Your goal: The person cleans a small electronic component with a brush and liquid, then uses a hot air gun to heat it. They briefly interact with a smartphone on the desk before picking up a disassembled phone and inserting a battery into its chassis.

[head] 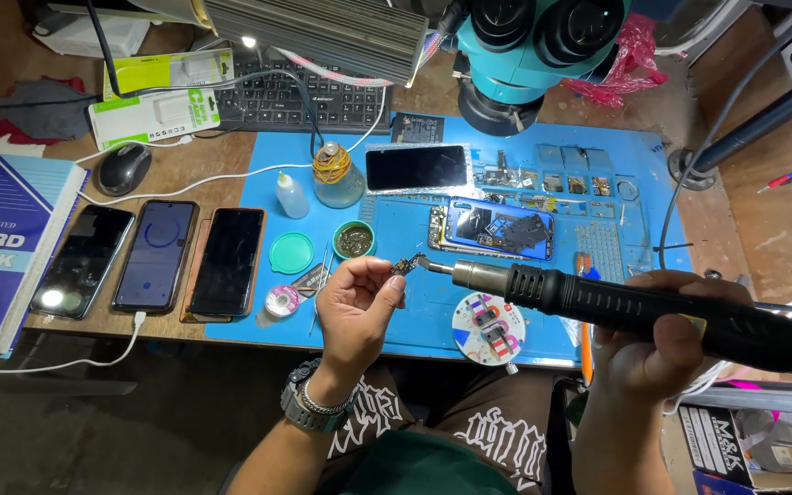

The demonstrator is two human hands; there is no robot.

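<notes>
My left hand [357, 307] pinches a small dark electronic part [404, 267] between thumb and fingers, above the front of the blue work mat [414, 325]. My right hand [666, 344] grips a black hot-air tool [634, 307] by its handle. Its metal nozzle tip [428, 264] points left and almost touches the small part. A watch and a chain bracelet sit on my left wrist. An opened phone [497, 229] with a blue back lies on the mat just beyond the nozzle.
Three phones [158, 257] lie side by side at the left, by a blue notebook [2, 247]. A mouse [123, 168], keyboard [309, 96], glass jar [336, 174], small bottle [291, 195], round tin [355, 240] and teal microscope [529, 55] stand behind. A round parts disc [488, 330] lies near the mat's front edge.
</notes>
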